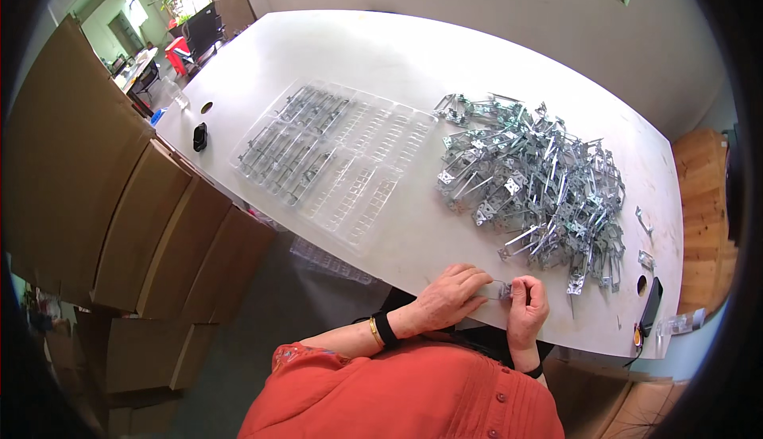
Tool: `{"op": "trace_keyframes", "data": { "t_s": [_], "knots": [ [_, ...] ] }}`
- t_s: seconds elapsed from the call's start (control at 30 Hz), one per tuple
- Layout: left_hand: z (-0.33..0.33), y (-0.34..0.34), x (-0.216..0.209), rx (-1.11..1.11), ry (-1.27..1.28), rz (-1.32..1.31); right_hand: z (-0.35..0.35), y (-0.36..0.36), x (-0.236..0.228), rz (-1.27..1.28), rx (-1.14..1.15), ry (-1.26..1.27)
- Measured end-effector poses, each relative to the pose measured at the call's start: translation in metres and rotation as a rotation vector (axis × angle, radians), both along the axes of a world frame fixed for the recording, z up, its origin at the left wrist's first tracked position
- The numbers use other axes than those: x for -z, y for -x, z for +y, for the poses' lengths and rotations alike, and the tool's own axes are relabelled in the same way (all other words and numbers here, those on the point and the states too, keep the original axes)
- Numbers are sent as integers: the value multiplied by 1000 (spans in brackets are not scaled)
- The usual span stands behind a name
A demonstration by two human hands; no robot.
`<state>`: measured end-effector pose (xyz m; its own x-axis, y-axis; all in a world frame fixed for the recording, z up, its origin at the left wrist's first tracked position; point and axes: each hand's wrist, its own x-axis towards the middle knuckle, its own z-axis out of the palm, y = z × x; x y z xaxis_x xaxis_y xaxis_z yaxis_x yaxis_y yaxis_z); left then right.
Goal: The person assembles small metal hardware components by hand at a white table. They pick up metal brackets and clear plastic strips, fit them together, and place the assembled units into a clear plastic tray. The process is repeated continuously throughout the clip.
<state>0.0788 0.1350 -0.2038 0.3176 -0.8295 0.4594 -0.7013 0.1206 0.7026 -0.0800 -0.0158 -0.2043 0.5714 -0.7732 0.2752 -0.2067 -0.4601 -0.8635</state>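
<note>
Close to the table's near edge, a small silvery metal bracket (501, 289) with a thin rod or wire spans the gap between my two hands. My right hand (528, 310) pinches one end between thumb and curled fingers. The fingers of my left hand (451, 296) are closed around its other end, which they partly hide. Just beyond my hands lies a large tangled heap of similar metal brackets (548, 193). Farther left is a clear plastic tray (367, 228) with moulded slots; its left part carries rows of these brackets.
The white table (358, 42) has a round hole near each side. A black object (200, 137) lies on its left. Loose brackets, a black phone-like item (651, 306) and a clear plastic cup (685, 322) are at the right. Cardboard boxes (143, 224) stand left; more trays (330, 263) sit below the table.
</note>
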Motion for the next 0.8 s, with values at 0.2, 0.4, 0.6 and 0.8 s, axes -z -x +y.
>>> {"op": "trace_keyframes", "data": {
  "t_s": [0.2,0.4,0.6,0.8],
  "knots": [
    [0,0,0,1,-3,1,0,0,-2,19,-6,35],
    [0,0,1,5,-3,9,1,1,0,-5,6,-9],
    [-1,0,3,11,-1,7,2,0,-5,-18,-11,-51],
    [0,0,1,16,4,-2,-2,3,2,1,-21,3]
  ]
}}
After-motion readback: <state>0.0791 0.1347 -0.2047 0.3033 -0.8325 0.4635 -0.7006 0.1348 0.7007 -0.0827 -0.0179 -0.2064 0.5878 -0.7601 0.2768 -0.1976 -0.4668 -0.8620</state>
